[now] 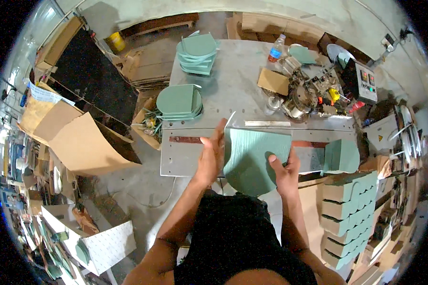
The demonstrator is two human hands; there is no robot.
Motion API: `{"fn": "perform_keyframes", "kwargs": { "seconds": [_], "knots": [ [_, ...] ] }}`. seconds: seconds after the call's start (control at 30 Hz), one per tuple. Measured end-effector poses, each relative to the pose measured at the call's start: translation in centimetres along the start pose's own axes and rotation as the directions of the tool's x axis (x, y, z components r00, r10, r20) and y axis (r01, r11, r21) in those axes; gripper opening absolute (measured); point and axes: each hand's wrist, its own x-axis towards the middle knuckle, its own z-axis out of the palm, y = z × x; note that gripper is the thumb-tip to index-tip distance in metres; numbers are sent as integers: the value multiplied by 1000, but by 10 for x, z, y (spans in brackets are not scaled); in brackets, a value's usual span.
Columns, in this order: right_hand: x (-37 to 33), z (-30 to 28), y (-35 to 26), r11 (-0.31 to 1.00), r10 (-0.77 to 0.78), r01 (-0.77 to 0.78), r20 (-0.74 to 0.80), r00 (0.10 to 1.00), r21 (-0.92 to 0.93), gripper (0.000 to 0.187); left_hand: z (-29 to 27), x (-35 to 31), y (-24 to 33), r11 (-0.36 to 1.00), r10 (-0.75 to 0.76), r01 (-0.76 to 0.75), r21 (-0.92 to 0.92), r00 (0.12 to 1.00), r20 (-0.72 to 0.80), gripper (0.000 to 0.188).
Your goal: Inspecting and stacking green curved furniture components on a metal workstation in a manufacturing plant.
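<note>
My right hand (284,171) grips the right side of a flat green foam sheet (252,159), straight on top and rounded at the bottom, held over the front of the grey metal worktable (238,90). With fingers extended, my left hand (212,154) rests flat against the sheet's left edge. A thin pale strip (229,118) sticks up just above that hand. Two stacks of similar green sheets lie further back on the table, one (178,102) at the left edge and one (197,53) at the far side.
A thick green foam block (341,156) sits to the right, above a tall stack of blocks (349,216). Tools, a plastic bottle (276,48) and a control box (366,81) crowd the table's far right. Cardboard sheets (81,142) and boxes lie on the floor at left.
</note>
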Motion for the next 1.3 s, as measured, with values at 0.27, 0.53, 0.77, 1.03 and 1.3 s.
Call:
{"fn": "perform_keyframes", "kwargs": {
  "seconds": [0.27, 0.53, 0.77, 1.03, 1.3],
  "knots": [
    [0, 49, -2, 970, -211, 202, -52, 976, -131, 82, -21, 35, 33, 997, 46, -49, 55, 997, 54, 90],
    [0, 74, 6, 986, -75, 81, 48, 996, -142, 80, -61, 37, 28, 991, 43, -58, 124, 992, 117, 82],
    [25, 104, 20, 972, -39, 71, 146, 989, -223, 74, -110, 32, 20, 996, -38, 35, 81, 999, 37, 90],
    [81, 141, 86, 946, 197, -194, -13, 980, -262, 68, -183, 28, -4, 850, -521, 519, 91, 853, -1, 40],
    [113, 184, 119, 743, 624, -561, -73, 778, 365, 68, -215, 50, -31, 906, -420, 413, -90, 859, -292, 31]
  ]
}}
